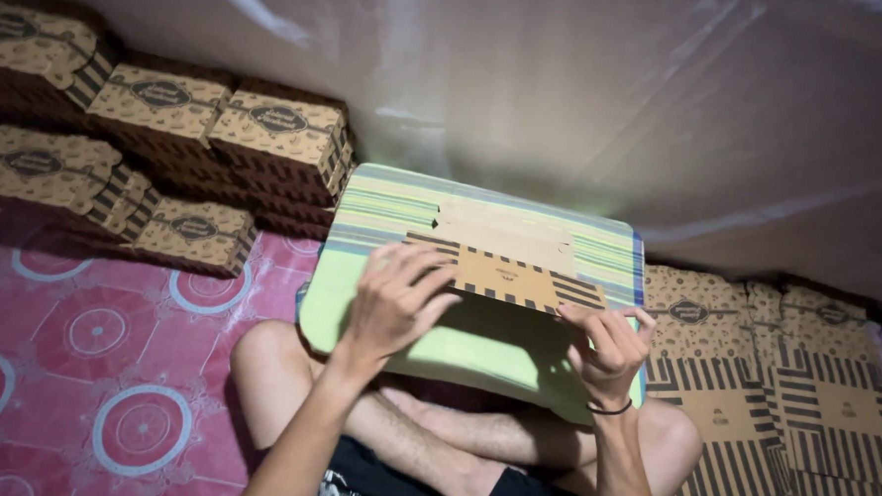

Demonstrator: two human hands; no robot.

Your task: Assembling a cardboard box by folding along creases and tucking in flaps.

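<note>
1. At the far left, folded boxes [160, 107] stand stacked in rows against a pale plastic sheet [567, 85] that hangs as a backdrop. They are brown cardboard with a printed pattern, dark stripes and an oval label on each lid.
2. Beneath them, across the left and near side, lies a pink mat [80, 351] printed with white rings.
3. In the middle, a person sits cross-legged on the mat. A small lap table [379, 315] with a green and striped top rests over the knees.
4. The left hand [394, 301] lies on the left end of a flat box blank [505, 261], fingers curled over its near-left corner and pressing it to the table. The hand holds the card rather than hanging open.
5. The box blank is brown card with striped edges. It lies across the far half of the table top, stretching between the two hands.
6. The right hand [610, 350] pinches the near-right edge of the blank, fingers bent tight around the card. A dark band circles that wrist.
7. At the far right, a pile of unfolded blanks [801, 393] lies flat on the floor, just beside the table and the person's right knee.
</note>
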